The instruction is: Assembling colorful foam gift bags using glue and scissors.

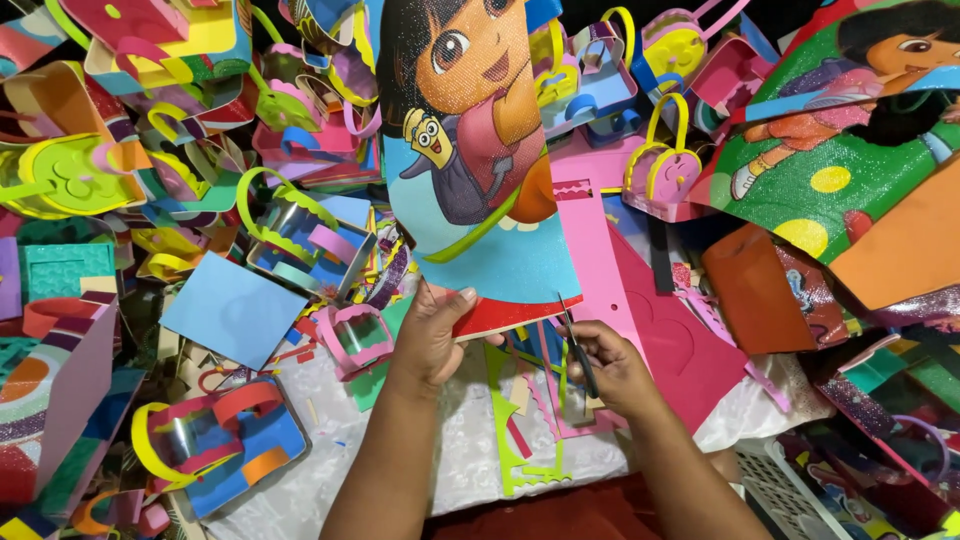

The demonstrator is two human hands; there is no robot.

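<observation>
The left hand (428,340) grips the lower edge of a tall glittery foam sheet printed with a cartoon girl and a backpack figure (470,150), thumb on the blue front, holding it upright over the table. The right hand (610,368) is closed around a slim dark-handled cutting tool (577,350), whose tip meets the sheet's red bottom corner. Beneath lie a bright pink foam sheet with notched cut-outs (660,330) and lime green foam offcuts (510,440) on a white lace tablecloth (460,460). A plain light blue foam rectangle (235,310) lies to the left, among small foam baskets with curved handles (205,445).
</observation>
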